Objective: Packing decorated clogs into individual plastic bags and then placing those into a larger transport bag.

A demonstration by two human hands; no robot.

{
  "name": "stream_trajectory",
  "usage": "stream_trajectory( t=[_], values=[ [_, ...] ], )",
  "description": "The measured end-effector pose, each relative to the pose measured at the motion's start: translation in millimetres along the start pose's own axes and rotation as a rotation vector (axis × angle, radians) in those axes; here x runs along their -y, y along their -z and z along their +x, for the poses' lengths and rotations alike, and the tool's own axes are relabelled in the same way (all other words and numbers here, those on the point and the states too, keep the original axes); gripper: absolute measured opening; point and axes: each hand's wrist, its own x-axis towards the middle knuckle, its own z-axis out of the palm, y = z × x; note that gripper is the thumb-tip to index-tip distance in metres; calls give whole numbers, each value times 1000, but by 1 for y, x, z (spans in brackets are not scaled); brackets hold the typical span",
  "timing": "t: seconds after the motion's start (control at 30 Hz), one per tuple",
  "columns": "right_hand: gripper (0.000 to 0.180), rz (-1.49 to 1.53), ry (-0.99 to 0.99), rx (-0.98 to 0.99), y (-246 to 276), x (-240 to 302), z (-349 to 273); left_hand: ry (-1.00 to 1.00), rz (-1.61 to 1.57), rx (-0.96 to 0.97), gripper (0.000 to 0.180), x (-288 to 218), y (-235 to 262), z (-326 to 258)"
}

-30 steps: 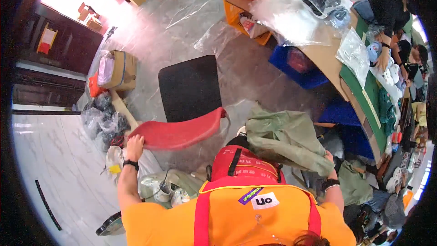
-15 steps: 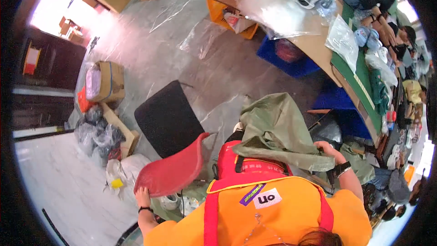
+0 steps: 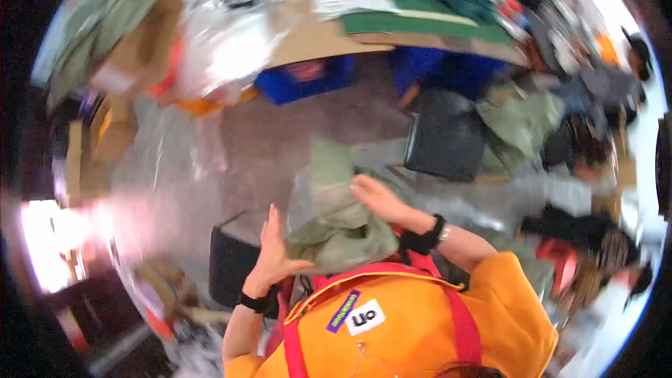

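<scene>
A crumpled olive-green sack (image 3: 343, 241) lies bunched in front of my red apron (image 3: 381, 268), between my two hands. My left hand (image 3: 271, 255) stands at the sack's left side, fingers pointing up and thumb spread toward the cloth. My right hand (image 3: 383, 201) reaches in from the right, its fingers stretched over the sack's upper right side; motion blurs them. Neither hand visibly grips the sack. Behind my left wrist is a black chair seat (image 3: 232, 266). Part of a red chair back shows beside my left forearm.
Ahead stands a worktable with a green top (image 3: 413, 22), heaped with plastic bags and goods. Blue bins (image 3: 308, 78) sit beneath it. A black chair (image 3: 448, 136) is at the right, beside another olive sack (image 3: 518, 122). Cardboard boxes (image 3: 84, 161) stand at the far left.
The view has swung to the right. My left hand has let go of the red chair back and come to the sack. My right hand, which gripped the sack's edge, now has its fingers stretched out.
</scene>
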Motion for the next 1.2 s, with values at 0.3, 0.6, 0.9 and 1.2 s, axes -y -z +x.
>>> stream_trajectory(
  t=[0.3, 0.6, 0.9, 1.2],
  values=[
    [35, 401, 47, -118, 108, -39, -70, 115, -260, 510, 53, -61, -137, 148],
    [70, 860, -375, -1302, 327, -327, -168, 802, -634, 304, 31, -6, -256, 247],
    [26, 589, -124, -1599, 410, -398, -186, 463, 155, 589, 17, 7, -439, 352],
    [9, 526, -157, -1417, 404, -383, -174, 611, -151, 281, 54, 88, -526, 433]
  ],
)
